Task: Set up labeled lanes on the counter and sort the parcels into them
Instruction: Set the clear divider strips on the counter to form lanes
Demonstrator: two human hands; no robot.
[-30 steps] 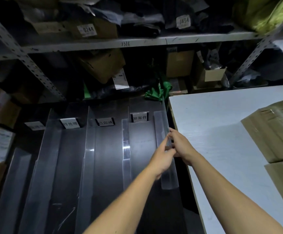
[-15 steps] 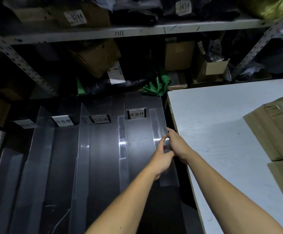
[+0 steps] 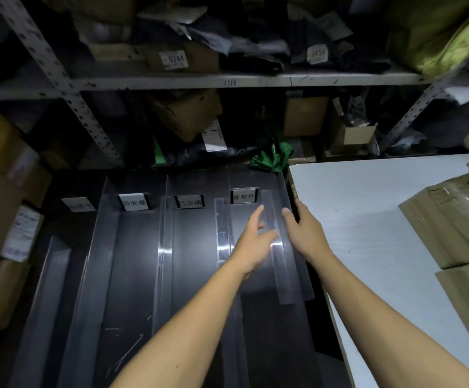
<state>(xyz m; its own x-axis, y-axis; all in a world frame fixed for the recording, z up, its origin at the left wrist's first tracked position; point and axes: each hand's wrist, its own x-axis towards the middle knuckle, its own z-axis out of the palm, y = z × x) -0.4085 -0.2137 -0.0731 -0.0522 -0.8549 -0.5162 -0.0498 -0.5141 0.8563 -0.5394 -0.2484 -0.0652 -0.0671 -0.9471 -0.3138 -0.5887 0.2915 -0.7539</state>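
Both my left hand [image 3: 251, 242] and right hand [image 3: 302, 231], fingers spread and gripping nothing, flank the clear divider [image 3: 276, 247] in the rightmost lane; parcels [image 3: 451, 214] wait right on the bench [image 3: 367, 219]; I should seat it parallel.

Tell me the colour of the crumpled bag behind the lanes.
Green bag, clearest in the head view.

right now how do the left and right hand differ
The left hand reaches over the rightmost lane with fingers spread, above the clear divider strip. The right hand lies further right, at the white table edge, fingers straighter and closer together. Both are open and grip nothing.
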